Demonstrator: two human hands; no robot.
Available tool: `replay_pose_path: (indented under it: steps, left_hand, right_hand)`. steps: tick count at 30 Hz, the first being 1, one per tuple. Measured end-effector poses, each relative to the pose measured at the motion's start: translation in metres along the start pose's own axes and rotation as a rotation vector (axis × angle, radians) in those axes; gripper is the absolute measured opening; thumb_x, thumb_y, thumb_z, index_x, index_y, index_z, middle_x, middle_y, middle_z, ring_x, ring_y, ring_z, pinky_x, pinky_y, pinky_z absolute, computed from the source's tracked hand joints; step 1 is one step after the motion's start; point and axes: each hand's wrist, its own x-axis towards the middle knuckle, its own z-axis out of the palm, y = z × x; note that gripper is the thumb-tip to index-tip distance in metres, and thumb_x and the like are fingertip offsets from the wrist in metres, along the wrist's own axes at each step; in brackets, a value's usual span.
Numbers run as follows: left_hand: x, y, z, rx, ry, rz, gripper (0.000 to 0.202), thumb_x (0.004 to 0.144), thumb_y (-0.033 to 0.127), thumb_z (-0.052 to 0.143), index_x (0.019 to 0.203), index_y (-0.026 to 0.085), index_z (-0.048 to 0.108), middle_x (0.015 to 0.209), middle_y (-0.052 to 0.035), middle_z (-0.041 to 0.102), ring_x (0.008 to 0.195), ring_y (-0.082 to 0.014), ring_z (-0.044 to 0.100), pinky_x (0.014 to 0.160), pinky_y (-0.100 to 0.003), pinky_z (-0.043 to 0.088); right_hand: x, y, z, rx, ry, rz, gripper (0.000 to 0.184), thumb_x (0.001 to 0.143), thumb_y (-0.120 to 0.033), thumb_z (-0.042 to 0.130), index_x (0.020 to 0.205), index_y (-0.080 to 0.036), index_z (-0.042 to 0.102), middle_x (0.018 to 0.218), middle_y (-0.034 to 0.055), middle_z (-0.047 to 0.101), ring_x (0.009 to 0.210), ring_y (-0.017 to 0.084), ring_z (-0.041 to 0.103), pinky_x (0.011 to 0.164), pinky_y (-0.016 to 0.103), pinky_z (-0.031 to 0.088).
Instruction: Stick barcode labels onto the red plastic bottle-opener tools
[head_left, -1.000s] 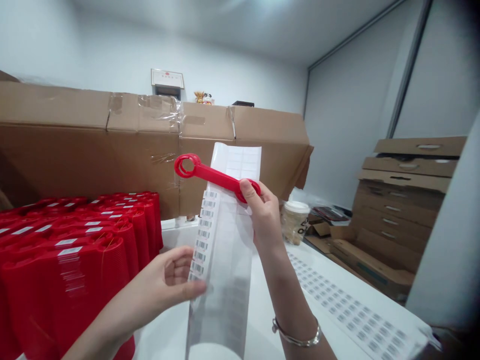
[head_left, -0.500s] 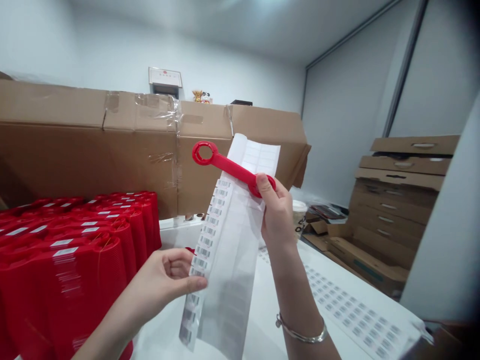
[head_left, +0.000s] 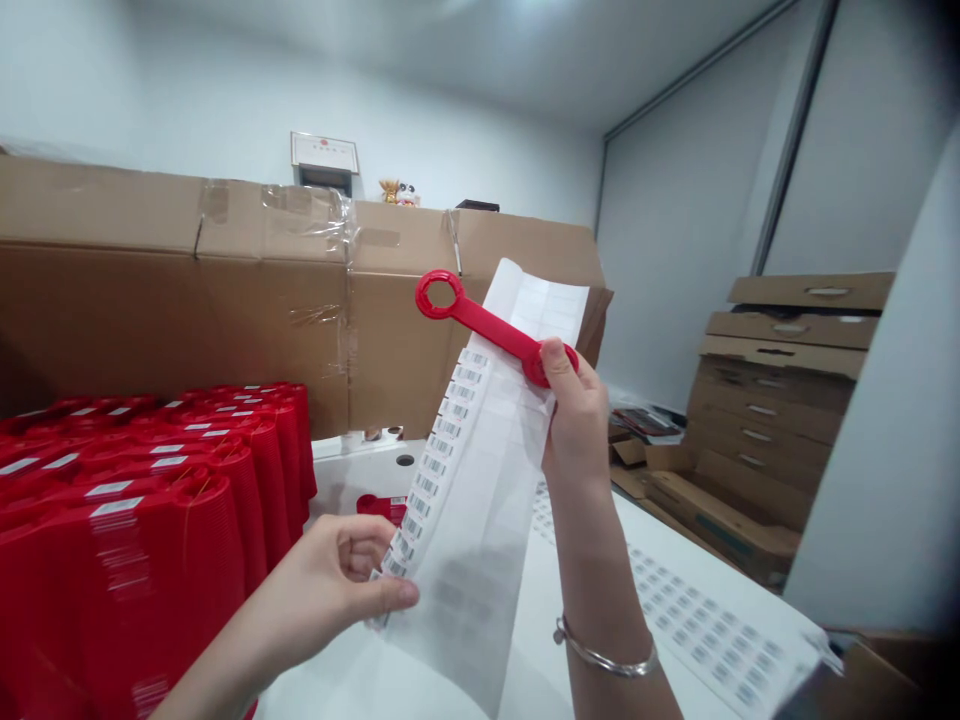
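My right hand (head_left: pixel 579 425) grips a red plastic ring-ended wrench (head_left: pixel 491 326) by its lower ring, thumb on top. The same hand holds up a long white sheet of barcode labels (head_left: pixel 480 480) behind the wrench. A column of barcode labels runs along the sheet's left edge, while much of the rest looks like bare, translucent backing. At the sheet's lower left edge, my left hand (head_left: pixel 322 580) is closed, thumb in front and fingers curled behind. Whether a label has come loose there I cannot tell.
Stacks of red plastic wrenches (head_left: pixel 180 560) with white labels fill the left. Another red labelled piece (head_left: pixel 381 507) lies on the white table (head_left: pixel 337 480). More barcode sheets (head_left: pixel 705 620) lie at right. A large carton (head_left: pixel 262 320) spans the back; cardboard boxes (head_left: pixel 772 400) are stacked at far right.
The wrench and sheet have shifted right in view. My left hand has moved slightly down along the label column, to its lower end. The labelled red piece on the table shows more fully.
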Motion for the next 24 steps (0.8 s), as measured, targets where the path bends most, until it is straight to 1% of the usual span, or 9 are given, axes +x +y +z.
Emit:
replay_pose_path:
  steps: [2, 4, 6, 8, 9, 12, 15, 19, 24]
  left_hand:
    - [-0.001, -0.006, -0.004, -0.002, -0.017, -0.011, 0.024, 0.075, 0.025, 0.080, 0.097, 0.019, 0.073, 0.091, -0.0035, 0.076, 0.085, -0.0206, 0.070, 0.073, -0.030, 0.052]
    - [-0.004, -0.011, -0.009, 0.007, -0.056, -0.037, 0.055, 0.069, 0.026, 0.087, 0.120, 0.024, 0.066, 0.108, -0.0046, 0.074, 0.098, -0.0238, 0.070, 0.084, -0.035, 0.054]
    - [-0.006, -0.012, -0.015, 0.018, -0.095, -0.010, 0.077, 0.063, 0.027, 0.092, 0.132, 0.030, 0.058, 0.127, -0.0054, 0.067, 0.113, -0.0258, 0.065, 0.098, -0.040, 0.052]
    - [-0.010, -0.006, -0.020, 0.003, -0.046, 0.073, 0.069, 0.069, 0.032, 0.089, 0.131, 0.031, 0.059, 0.137, -0.0062, 0.062, 0.124, -0.0267, 0.060, 0.106, -0.041, 0.047]
    - [-0.012, -0.001, -0.022, -0.019, 0.030, 0.106, 0.060, 0.074, 0.037, 0.085, 0.128, 0.031, 0.060, 0.138, -0.0065, 0.062, 0.128, -0.0270, 0.057, 0.108, -0.040, 0.046]
    - [-0.015, 0.013, -0.021, -0.052, 0.348, 0.123, 0.045, 0.084, 0.049, 0.074, 0.123, 0.031, 0.064, 0.136, -0.0056, 0.066, 0.128, -0.0268, 0.058, 0.103, -0.036, 0.051]
    - [-0.015, 0.018, -0.017, -0.061, 0.522, 0.165, 0.041, 0.084, 0.052, 0.072, 0.120, 0.033, 0.067, 0.131, -0.0014, 0.070, 0.127, -0.0237, 0.060, 0.095, -0.027, 0.054]
    - [-0.011, 0.013, -0.014, -0.106, 0.571, 0.228, 0.035, 0.087, 0.045, 0.071, 0.120, 0.031, 0.067, 0.122, -0.0005, 0.074, 0.120, -0.0201, 0.065, 0.092, -0.022, 0.053]
    - [-0.009, 0.011, -0.017, -0.242, 0.547, 0.215, 0.037, 0.087, 0.041, 0.073, 0.122, 0.030, 0.066, 0.123, 0.0002, 0.072, 0.120, -0.0197, 0.064, 0.096, -0.024, 0.052]
  right_hand:
    - [-0.001, -0.001, 0.000, -0.017, -0.027, 0.022, 0.040, 0.078, -0.057, 0.075, 0.070, -0.022, 0.059, 0.069, -0.0013, 0.049, 0.064, 0.014, 0.046, 0.058, 0.027, 0.038]
    - [-0.002, -0.001, 0.003, -0.058, -0.087, 0.044, 0.038, 0.079, -0.057, 0.075, 0.072, -0.022, 0.062, 0.069, -0.0011, 0.050, 0.064, 0.014, 0.046, 0.059, 0.027, 0.037]
    - [-0.005, 0.000, 0.007, -0.130, -0.175, 0.060, 0.037, 0.080, -0.056, 0.074, 0.073, -0.021, 0.064, 0.069, -0.0012, 0.050, 0.064, 0.014, 0.045, 0.058, 0.027, 0.035]
    - [-0.009, 0.000, 0.012, -0.192, -0.263, 0.069, 0.039, 0.082, -0.057, 0.072, 0.072, -0.020, 0.063, 0.067, -0.0018, 0.048, 0.062, 0.013, 0.042, 0.056, 0.028, 0.032]
    - [-0.012, 0.000, 0.015, -0.211, -0.304, 0.074, 0.040, 0.082, -0.057, 0.071, 0.072, -0.020, 0.062, 0.066, -0.0021, 0.047, 0.061, 0.013, 0.041, 0.055, 0.028, 0.031]
    - [-0.022, 0.000, 0.025, -0.238, -0.400, 0.078, 0.041, 0.084, -0.056, 0.070, 0.070, -0.020, 0.059, 0.065, -0.0028, 0.046, 0.059, 0.012, 0.038, 0.054, 0.028, 0.029]
    - [-0.034, 0.000, 0.036, -0.260, -0.471, 0.065, 0.039, 0.086, -0.054, 0.069, 0.071, -0.020, 0.057, 0.065, -0.0033, 0.045, 0.060, 0.012, 0.039, 0.055, 0.028, 0.030]
    - [-0.045, 0.000, 0.047, -0.272, -0.507, 0.027, 0.041, 0.087, -0.051, 0.070, 0.067, -0.021, 0.051, 0.063, -0.0045, 0.041, 0.060, 0.012, 0.037, 0.054, 0.028, 0.030]
    - [-0.049, -0.001, 0.051, -0.295, -0.522, -0.011, 0.040, 0.087, -0.050, 0.070, 0.067, -0.021, 0.051, 0.063, -0.0046, 0.043, 0.059, 0.012, 0.039, 0.054, 0.027, 0.032]
